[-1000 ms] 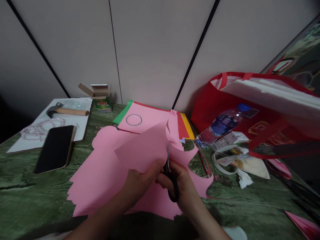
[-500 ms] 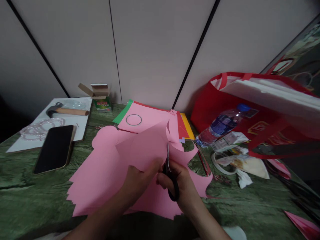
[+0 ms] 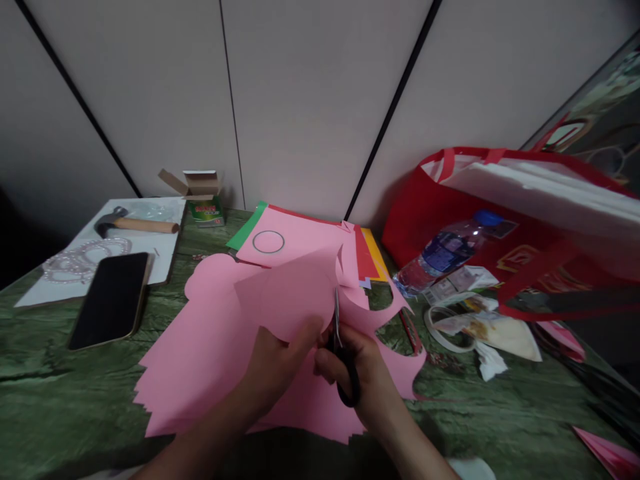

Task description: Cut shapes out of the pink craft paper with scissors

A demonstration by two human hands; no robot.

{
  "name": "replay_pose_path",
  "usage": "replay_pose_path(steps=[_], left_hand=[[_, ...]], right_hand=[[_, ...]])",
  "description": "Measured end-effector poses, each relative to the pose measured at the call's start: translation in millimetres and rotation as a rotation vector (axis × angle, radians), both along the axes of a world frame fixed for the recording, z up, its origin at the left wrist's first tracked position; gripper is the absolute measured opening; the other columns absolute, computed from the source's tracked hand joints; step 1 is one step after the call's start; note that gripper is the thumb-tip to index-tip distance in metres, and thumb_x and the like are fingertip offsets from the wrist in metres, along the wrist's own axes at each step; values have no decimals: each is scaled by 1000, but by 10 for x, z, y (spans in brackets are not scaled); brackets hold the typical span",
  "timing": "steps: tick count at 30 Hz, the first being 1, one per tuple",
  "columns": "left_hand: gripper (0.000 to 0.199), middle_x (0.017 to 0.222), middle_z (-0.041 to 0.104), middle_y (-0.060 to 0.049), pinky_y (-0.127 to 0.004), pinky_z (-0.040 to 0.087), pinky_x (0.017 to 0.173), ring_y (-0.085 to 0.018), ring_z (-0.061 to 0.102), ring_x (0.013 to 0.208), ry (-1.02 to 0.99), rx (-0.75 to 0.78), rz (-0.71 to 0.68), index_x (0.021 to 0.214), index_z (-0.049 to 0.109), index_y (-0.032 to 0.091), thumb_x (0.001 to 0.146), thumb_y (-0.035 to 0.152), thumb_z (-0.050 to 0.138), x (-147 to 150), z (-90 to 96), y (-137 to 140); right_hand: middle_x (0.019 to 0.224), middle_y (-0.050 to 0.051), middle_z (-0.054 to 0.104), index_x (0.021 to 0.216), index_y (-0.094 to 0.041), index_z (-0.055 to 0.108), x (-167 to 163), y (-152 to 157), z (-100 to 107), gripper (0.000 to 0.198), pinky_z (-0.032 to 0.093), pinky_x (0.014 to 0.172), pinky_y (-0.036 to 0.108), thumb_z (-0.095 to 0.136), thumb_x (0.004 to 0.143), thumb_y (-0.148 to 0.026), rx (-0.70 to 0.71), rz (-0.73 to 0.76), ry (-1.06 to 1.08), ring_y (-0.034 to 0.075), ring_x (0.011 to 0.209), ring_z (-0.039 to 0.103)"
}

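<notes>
My left hand [image 3: 283, 357] pinches a sheet of pink paper [image 3: 295, 293] that is raised off the pile and partly cut along a curve. Black-handled scissors [image 3: 349, 373] are in my right hand [image 3: 367, 363], with fingers through the loops. Their blades point away from me and meet the paper at the right edge of its rounded part. Cut strips of pink paper curl out to the right of the blades. Beneath both hands lies a stack of pink sheets [image 3: 195, 373] with stepped edges and a rounded lobe at its far left.
Coloured sheets with a ring [image 3: 269, 242] on top lie behind the stack. A phone [image 3: 113, 300], a hammer [image 3: 135, 222] and a small green box [image 3: 206, 207] are at left. On the right are a water bottle [image 3: 445, 253], a red bag [image 3: 410, 213] and a tape roll [image 3: 450, 329].
The scissors and both hands stay at nearly the same spot on the pink paper. The raised paper and its cut strip on the right have shifted slightly.
</notes>
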State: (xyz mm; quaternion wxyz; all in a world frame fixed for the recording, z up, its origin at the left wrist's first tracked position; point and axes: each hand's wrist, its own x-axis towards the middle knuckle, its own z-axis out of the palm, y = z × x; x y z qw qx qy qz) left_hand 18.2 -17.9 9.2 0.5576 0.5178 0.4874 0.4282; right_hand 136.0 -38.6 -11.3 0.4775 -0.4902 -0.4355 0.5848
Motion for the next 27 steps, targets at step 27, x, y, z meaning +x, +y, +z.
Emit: replay_pose_path(steps=[27], left_hand=[[38,38,58,4,-18,44,39,-11,56,37,-159,33,-35,46,57,19,83,24,49,-9,-29,22]], right_hand=[[47,-5,51,64,-18,52,21,-23,-37,24,34,39,21,70,65,-34,13,1,18,9,41,44]])
